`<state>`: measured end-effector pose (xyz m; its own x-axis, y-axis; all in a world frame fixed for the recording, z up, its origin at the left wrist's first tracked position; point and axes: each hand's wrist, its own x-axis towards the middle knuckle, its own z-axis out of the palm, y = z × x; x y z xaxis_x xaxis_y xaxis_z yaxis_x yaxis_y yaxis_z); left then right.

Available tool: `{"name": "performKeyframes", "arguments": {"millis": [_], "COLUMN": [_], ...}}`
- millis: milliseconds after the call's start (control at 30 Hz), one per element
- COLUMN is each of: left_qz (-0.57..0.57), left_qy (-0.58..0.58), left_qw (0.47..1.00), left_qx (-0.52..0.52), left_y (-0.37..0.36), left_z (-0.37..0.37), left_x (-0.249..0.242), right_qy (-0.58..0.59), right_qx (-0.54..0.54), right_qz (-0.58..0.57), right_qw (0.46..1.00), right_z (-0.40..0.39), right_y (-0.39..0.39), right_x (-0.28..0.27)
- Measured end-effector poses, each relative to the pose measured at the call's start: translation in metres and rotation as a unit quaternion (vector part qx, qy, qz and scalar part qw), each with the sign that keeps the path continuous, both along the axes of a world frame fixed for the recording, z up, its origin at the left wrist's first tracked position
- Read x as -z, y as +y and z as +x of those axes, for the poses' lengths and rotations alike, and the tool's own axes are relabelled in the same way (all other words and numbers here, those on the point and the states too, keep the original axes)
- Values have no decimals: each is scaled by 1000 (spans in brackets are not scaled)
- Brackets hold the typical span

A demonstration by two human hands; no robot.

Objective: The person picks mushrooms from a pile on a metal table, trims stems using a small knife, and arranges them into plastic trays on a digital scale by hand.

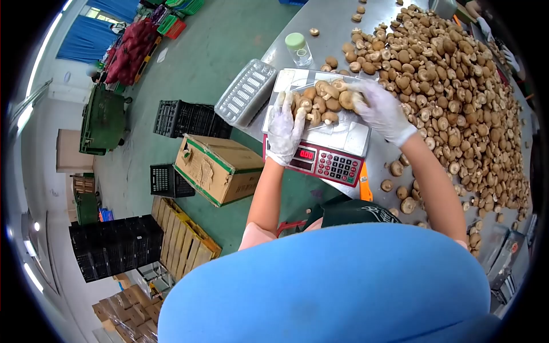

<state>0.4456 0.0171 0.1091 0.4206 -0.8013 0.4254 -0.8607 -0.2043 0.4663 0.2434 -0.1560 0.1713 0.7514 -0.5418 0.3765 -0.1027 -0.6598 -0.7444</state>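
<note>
A clear plastic tray [329,132] of brown-capped mushrooms [319,104] lies on the platform of a red-and-silver digital scale [350,143], whose display reads 0.00. My left hand [284,132], in a whitish glove, rests along the tray's left side with its fingers stretched and apart, fingertips beside the mushrooms. At the right end of the tray, my gloved right hand [382,110] has its fingers and thumb curled around a mushroom [346,100]. The tray's right edge is partly hidden by that hand.
A large heap of mushrooms [452,97] covers the metal table's right side. Stacked clear trays [246,94] stand left of the scale, a green-lidded jar [299,50] behind it. A carton [217,168] and black crates [191,119] are on the floor. Another person's gloved hands [509,58] show far right.
</note>
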Motion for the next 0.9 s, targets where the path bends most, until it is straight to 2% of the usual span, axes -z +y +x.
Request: {"name": "performKeyframes", "arguments": {"millis": [33,67,100,167,233,300,400,500,567,600,633,700,733,767,800,833,900], "left_qz": [0,-25,-51,-59,-65,-66,-124,-186,-160,-154,-148,-192,-188,-228,-207,-184,-205], "left_qy": [0,38,75,72,106,152,365,557,546,539,532,522,510,519,501,481,502], "left_qw": [1000,999,996,996,992,986,922,808,823,828,834,830,838,821,840,857,840], "left_qx": [2,-2,-6,-1,17,25,33,39,13,5,-3,38,41,64,39,14,17], "left_y": [-1,-2,-4,-5,-4,-2,0,6,10,11,13,22,27,30,34,38,44], "left_z": [0,-1,-1,2,6,15,19,22,24,29,34,38,41,43,43,44,47], "left_x": [1,3,5,7,7,17,18,15,-1,-1,0,2,-1,-1,-8,-18,-26], "right_qy": [-9,-72,-11,21,92,105,35,-87,-62,-28,-2,16,32,48,46,74,94], "right_qx": [-26,-29,-46,-77,-93,-92,-55,-17,46,66,109,124,134,144,169,175,202], "right_qz": [34,-41,-91,-185,-245,-267,-181,43,-4,19,22,-75,-49,-22,31,9,93], "right_qw": [999,996,995,980,961,954,981,995,997,997,994,989,989,988,984,982,970], "right_z": [17,36,49,69,81,79,66,38,12,-3,-16,-47,-61,-73,-84,-96,-112], "right_y": [-3,-1,-4,3,10,7,-1,-7,-25,-23,-27,-36,-31,-24,-19,-18,-6], "right_x": [6,15,24,33,49,55,32,15,30,16,25,50,49,48,52,58,61]}}
